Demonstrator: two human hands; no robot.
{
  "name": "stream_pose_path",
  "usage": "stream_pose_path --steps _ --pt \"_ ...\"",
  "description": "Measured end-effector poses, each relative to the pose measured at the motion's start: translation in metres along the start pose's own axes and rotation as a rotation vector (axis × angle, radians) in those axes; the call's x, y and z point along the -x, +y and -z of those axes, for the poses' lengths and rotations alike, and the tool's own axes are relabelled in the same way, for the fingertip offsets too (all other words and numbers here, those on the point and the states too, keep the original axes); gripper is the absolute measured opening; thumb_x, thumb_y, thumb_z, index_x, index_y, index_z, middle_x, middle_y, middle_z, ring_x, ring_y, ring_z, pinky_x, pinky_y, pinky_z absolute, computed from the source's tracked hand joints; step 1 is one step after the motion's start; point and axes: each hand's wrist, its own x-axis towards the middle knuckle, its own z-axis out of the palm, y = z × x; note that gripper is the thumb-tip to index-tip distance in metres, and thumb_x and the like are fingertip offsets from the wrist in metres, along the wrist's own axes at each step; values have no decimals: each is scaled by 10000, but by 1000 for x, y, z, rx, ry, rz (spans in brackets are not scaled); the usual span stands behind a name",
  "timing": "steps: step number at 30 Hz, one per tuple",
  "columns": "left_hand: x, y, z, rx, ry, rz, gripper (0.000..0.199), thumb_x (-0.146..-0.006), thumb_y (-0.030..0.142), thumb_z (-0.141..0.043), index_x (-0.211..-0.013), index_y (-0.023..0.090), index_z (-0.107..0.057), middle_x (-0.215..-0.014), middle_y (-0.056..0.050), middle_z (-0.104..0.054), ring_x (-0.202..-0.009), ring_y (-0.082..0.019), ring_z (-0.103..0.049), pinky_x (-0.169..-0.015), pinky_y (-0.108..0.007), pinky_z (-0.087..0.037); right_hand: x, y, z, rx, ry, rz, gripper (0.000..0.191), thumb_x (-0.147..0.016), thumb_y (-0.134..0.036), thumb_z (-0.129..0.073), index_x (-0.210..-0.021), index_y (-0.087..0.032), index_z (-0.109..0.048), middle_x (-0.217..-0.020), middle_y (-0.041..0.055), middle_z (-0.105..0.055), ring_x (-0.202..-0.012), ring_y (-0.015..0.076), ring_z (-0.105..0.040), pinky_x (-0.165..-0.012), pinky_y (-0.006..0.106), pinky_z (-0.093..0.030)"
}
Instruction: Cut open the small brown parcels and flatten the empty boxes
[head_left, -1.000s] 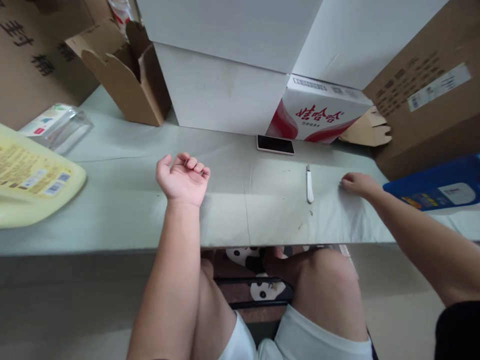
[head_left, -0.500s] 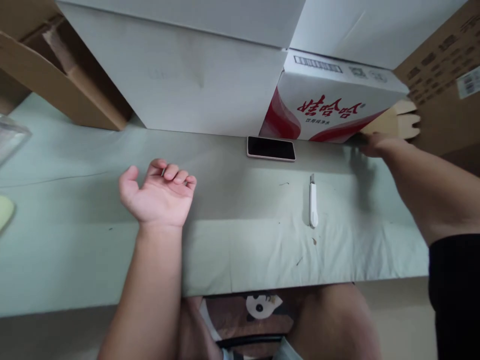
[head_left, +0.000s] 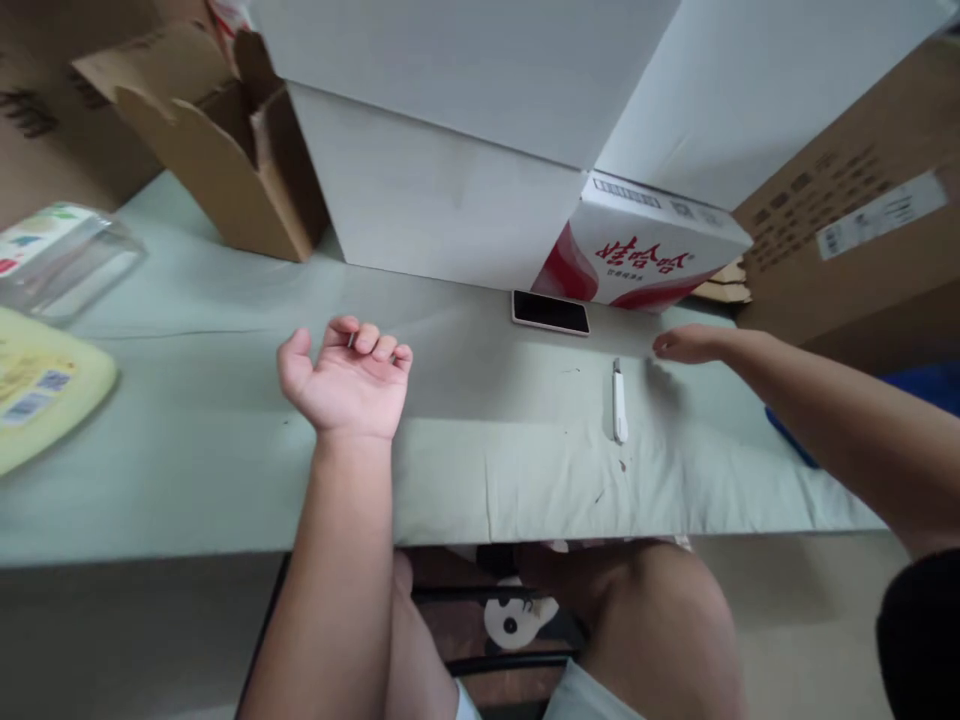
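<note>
My left hand point(head_left: 356, 385) rests palm up above the pale green cloth, its fingers loosely curled and apart, holding nothing. My right hand point(head_left: 686, 343) is low over the cloth at the right, in front of a white and red carton point(head_left: 637, 255). Its fingers are small and smeared, and I cannot see whether anything is in them. Left of that hand lies a white utility knife point(head_left: 619, 405) with a short piece of blade out. A phone point(head_left: 551, 312) with a dark screen lies flat by the foot of the boxes.
Large white boxes point(head_left: 442, 190) stand along the back. An opened brown carton point(head_left: 225, 150) is at back left, a big brown carton point(head_left: 855, 200) at right. A clear plastic box point(head_left: 82, 260) and a yellow package point(head_left: 45, 390) lie at left. Something blue point(head_left: 795, 435) shows under my right arm.
My right hand has drawn back from behind the carton's right end, toward the knife. The view has shifted, showing more of the left side. My left hand keeps its pose.
</note>
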Motion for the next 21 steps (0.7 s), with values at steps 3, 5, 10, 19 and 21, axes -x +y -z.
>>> stream_pose_path --steps 3,5,10,19,21 --pt "5 17 8 124 -10 -26 430 -909 538 -381 -677 207 -525 -570 17 -408 -479 -90 -396 -521 -250 -416 25 -66 2 188 -171 169 158 -843 -146 -725 -693 -184 -689 -671 2 -679 -600 125 -577 -675 285 -498" --pt "7 27 15 202 -14 -38 411 -906 515 -392 -681 200 -532 -569 25 -399 -473 -88 -394 -514 -250 -411 35 -117 -1 254 -177 307 126 -802 -130 -710 -724 -226 -733 -740 27 -730 -660 170 -629 -668 304 -474" --pt "4 46 31 300 -49 -57 347 -891 466 -440 -708 192 -547 -582 37 -394 -488 -86 -417 -541 -251 -430 40 -260 -19 303 -47 591 329 -883 -333 -609 -1200 -351 -695 -1170 36 -733 -1028 289 -688 -835 394 -521" --pt "-7 67 39 367 -7 -40 274 -863 360 -413 -697 186 -544 -592 37 -361 -493 -83 -400 -576 -260 -413 -26 -508 -38 -109 400 1060 421 -945 -348 -518 -1314 -149 -565 -1578 85 -335 -1222 252 -628 -1076 464 -458" --pt "-10 68 39 330 -12 -48 290 -871 371 -405 -690 190 -540 -596 30 -353 -506 -93 -393 -596 -269 -406 -52 -531 -40 -214 376 1095 392 -928 -393 -535 -1194 -116 -610 -1386 71 -506 -1271 283 -591 -1104 518 -412"
